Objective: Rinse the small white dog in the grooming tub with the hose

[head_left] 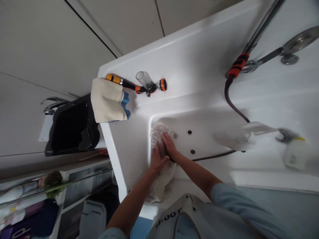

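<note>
A wet, white, curly-furred animal, apparently a dog, stands or lies at the left end of a white tub; its head cannot be made out. My left hand lies on its back with the fingers stretched out. Close beside it, my right hand also touches the fur. A dark hose runs along the tub floor to my right wrist. Its end, a dark shape between my hands, seems to be in my right hand, partly hidden under the palm.
An orange-and-black sprayer and a cream cloth lie on the tub ledge. A tap feeds the hose at right. A white strap-like piece, blurred, and a pale bottle are near. A black sink stands left.
</note>
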`<state>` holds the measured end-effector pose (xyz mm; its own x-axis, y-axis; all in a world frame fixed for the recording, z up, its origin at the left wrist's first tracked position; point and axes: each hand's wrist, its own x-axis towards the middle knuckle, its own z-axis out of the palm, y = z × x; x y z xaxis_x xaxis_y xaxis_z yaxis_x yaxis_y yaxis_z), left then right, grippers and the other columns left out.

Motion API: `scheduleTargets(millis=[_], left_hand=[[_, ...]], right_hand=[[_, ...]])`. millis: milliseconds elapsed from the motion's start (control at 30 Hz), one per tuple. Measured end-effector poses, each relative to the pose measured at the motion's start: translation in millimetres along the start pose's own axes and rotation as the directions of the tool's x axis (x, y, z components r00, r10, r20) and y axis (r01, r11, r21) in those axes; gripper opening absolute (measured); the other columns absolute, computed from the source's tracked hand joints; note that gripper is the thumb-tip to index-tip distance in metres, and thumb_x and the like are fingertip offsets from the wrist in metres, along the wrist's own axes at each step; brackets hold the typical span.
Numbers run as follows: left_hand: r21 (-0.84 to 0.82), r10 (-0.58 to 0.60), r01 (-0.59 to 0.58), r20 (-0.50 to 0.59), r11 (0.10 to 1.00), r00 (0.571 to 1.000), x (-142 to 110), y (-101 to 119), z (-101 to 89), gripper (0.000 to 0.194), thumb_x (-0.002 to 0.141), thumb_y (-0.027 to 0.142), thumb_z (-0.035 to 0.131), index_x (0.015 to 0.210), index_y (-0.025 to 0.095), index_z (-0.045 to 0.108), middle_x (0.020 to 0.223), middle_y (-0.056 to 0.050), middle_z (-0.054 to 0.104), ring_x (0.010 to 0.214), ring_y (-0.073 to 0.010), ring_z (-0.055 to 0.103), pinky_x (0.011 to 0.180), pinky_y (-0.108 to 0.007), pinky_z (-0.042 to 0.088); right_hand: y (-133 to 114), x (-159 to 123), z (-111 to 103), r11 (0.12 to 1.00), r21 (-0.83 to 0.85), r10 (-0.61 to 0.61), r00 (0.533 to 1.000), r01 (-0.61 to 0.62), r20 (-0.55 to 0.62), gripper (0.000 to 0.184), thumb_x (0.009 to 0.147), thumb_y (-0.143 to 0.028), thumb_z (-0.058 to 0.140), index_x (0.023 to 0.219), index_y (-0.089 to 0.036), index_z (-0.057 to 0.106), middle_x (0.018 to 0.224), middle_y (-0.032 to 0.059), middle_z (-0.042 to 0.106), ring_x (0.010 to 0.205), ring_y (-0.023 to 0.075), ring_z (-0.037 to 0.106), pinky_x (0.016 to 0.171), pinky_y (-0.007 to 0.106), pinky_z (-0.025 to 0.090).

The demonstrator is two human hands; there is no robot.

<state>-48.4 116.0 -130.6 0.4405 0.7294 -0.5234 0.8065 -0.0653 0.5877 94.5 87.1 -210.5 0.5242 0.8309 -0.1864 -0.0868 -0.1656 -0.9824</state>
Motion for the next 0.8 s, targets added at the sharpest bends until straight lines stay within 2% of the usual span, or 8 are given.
scheduleTargets(millis=[167,300,367,433,500,567,667,800], left_hand=[[0.029,0.01,-0.009,-0.032,1.0,0.999,-1,12,14.5,0.123,0.081,0.039,0.089,0.183,0.008,0.027,0.191,-0.028,0.022,0.178,-0.0503,0.019,0.146,-0.062,0.018],[0.081,0.025,-0.026,0.02,0.996,1.0,0,11,14.4,0.114,0.07,0.034,0.095,0.169,0.004,0.048,0.183,-0.033,0.037,0.174,-0.0522,0.03,0.145,-0.06,0.022],[0.07,0.026,-0.029,0.049,0.997,0.998,4,11,11.2,0.12,0.061,0.035,0.101,0.167,0.008,0.052,0.186,-0.032,0.034,0.174,-0.0539,0.028,0.145,-0.063,0.023],[0.056,0.012,-0.015,0.059,0.998,0.998,8,13,7.9,0.131,0.055,0.038,0.104,0.17,0.011,0.048,0.19,-0.031,0.023,0.177,-0.0563,0.019,0.144,-0.067,0.02],[0.075,-0.013,0.006,0.088,0.997,0.996,11,14,5.4,0.143,0.052,0.041,0.106,0.175,0.01,0.041,0.192,-0.031,0.016,0.178,-0.0579,0.011,0.145,-0.069,0.014],[0.121,-0.051,0.037,0.115,0.992,0.992,11,14,3.8,0.155,0.052,0.041,0.107,0.181,0.006,0.028,0.192,-0.034,0.013,0.179,-0.0569,0.007,0.146,-0.065,0.013],[0.189,-0.135,0.112,0.115,0.976,0.984,8,12,2.7,0.163,0.059,0.04,0.105,0.186,0.01,0.008,0.192,-0.032,0.013,0.18,-0.0503,0.01,0.146,-0.06,0.019],[0.236,-0.142,0.099,0.17,0.967,0.975,7,9,0.1,0.161,0.067,0.04,0.098,0.187,0.007,-0.004,0.193,-0.032,0.007,0.182,-0.0431,0.011,0.147,-0.051,0.018]], right_hand=[[-17,17,-2,0.964,-0.091,-0.226,0.949,0.25,0.221,0.042,0.096,-0.021,0.068,0.134,-0.022,0.086,0.16,0.0133,0.074,0.157,0.0349,0.061,0.142,0.055,0.038],[-13,14,-21,0.895,0.013,-0.403,0.797,0.446,0.449,0.017,0.091,-0.027,0.074,0.097,-0.029,0.09,0.133,0.0089,0.087,0.136,0.0301,0.074,0.132,0.055,0.049],[-10,15,-27,0.904,0.048,-0.408,0.821,0.426,0.4,0.015,0.091,-0.037,0.076,0.086,-0.029,0.087,0.121,0.0092,0.089,0.132,0.0309,0.075,0.132,0.058,0.049],[-4,9,-27,0.949,0.071,-0.315,0.927,0.307,0.205,0.023,0.094,-0.047,0.074,0.09,-0.029,0.088,0.123,0.0114,0.088,0.139,0.0342,0.073,0.135,0.062,0.045],[4,-5,-23,0.983,0.123,-0.134,0.991,0.136,-0.023,0.037,0.095,-0.059,0.072,0.105,-0.028,0.09,0.134,0.0137,0.085,0.149,0.0371,0.067,0.137,0.064,0.042],[14,-25,-18,0.98,0.194,0.079,0.983,-0.047,-0.164,0.052,0.094,-0.069,0.07,0.114,-0.026,0.088,0.138,0.0143,0.084,0.152,0.0381,0.064,0.137,0.062,0.042],[28,-48,-15,0.912,0.284,0.355,0.916,-0.295,-0.187,0.062,0.096,-0.079,0.06,0.102,-0.022,0.085,0.116,0.0155,0.088,0.13,0.0372,0.074,0.123,0.055,0.055],[36,-44,-15,0.861,0.364,0.413,0.906,-0.356,-0.092,0.059,0.096,-0.076,0.064,0.09,-0.021,0.082,0.089,0.0131,0.086,0.11,0.0331,0.077,0.104,0.047,0.062]])
